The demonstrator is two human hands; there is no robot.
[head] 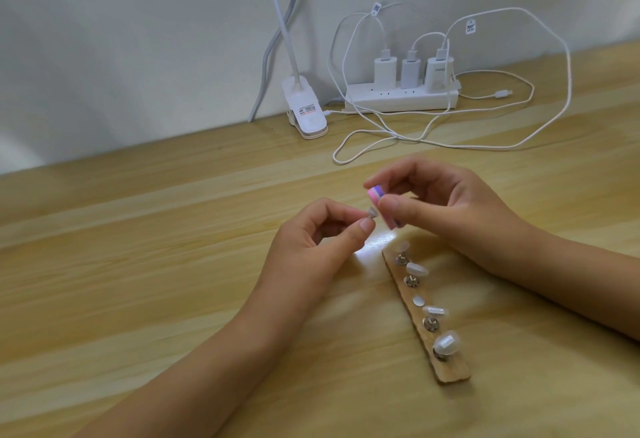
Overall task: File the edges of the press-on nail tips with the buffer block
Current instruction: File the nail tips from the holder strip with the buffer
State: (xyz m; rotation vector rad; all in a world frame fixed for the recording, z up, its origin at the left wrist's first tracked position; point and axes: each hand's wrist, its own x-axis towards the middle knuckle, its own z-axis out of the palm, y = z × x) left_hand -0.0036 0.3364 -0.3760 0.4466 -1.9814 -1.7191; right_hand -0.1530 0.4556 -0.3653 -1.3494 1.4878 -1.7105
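Above wood desk (138, 264): left hand (311, 240) pinches nail tip (372, 212), right hand (446, 209) grips buffer (376, 194) beside it; tip-holder strip (455, 373) near right wrist; power strip (401, 99), lamp clip (306, 115) behind.

A clip lamp (306, 115) stands beside a power strip (398, 100) holding three chargers (411, 73).
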